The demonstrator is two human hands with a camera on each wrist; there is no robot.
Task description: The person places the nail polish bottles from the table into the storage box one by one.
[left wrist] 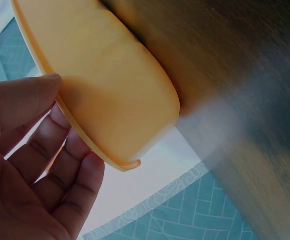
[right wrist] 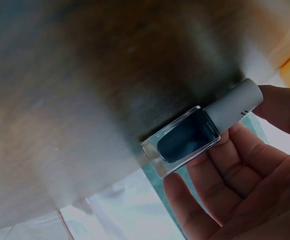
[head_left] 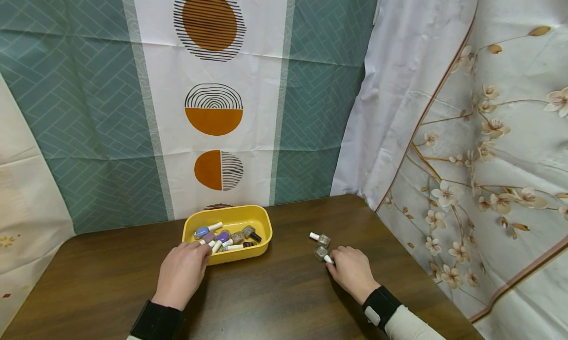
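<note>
My left hand grips the near-left rim of a yellow plastic basket, its thumb inside and fingers outside. In the left wrist view the basket wall fills the middle. Several nail polish bottles lie in the basket, among them a blue one and a purple one. To the right, my right hand pinches the white cap of a nail polish bottle. That bottle looks dark in the right wrist view. Just beyond it lies another glittery nail polish bottle with a white cap.
A brown wooden table carries everything. Behind it hangs a patterned curtain in teal, white and orange. A floral white curtain runs along the right side.
</note>
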